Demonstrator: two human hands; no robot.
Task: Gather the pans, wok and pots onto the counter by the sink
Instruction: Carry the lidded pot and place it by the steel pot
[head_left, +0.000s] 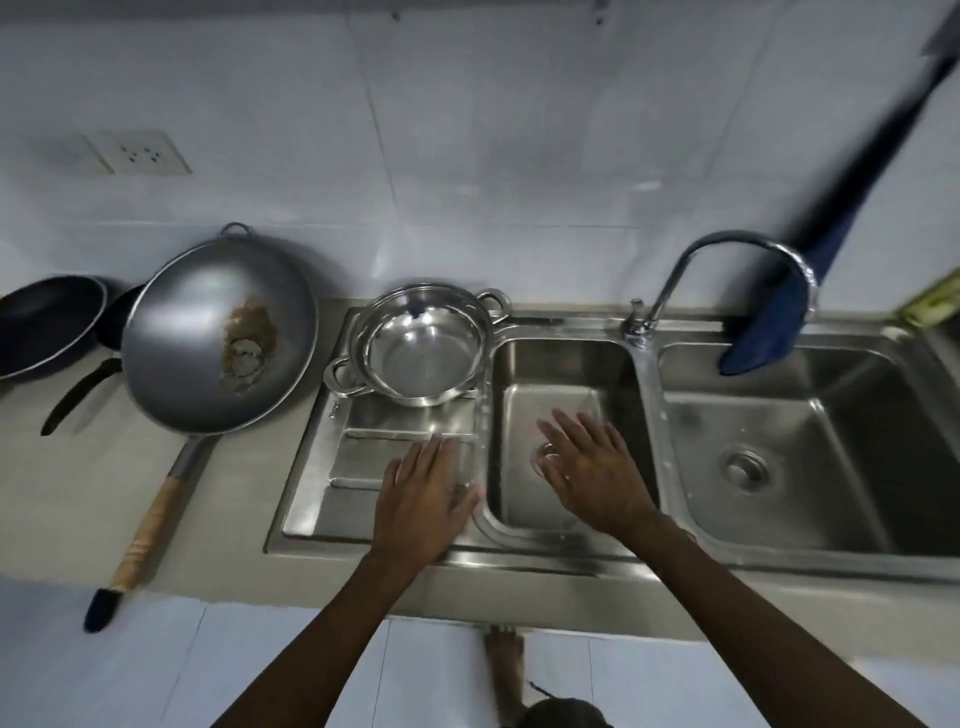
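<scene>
Both hands (423, 499) (592, 478) spread flat, empty — steel pot (415, 345) just beyond them.

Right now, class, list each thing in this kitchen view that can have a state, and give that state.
Wok: upright on the counter, brown residue inside.
Steel pot: upright on the drainboard, empty.
Dark pan: on the counter, left of the wok.
Tap: no water running, blue cloth draped over it.
Left hand: open, empty.
Right hand: open, empty.

frying pan (44, 322) cut by left edge; second pan (117, 325) hidden behind wok (218, 332)
</scene>
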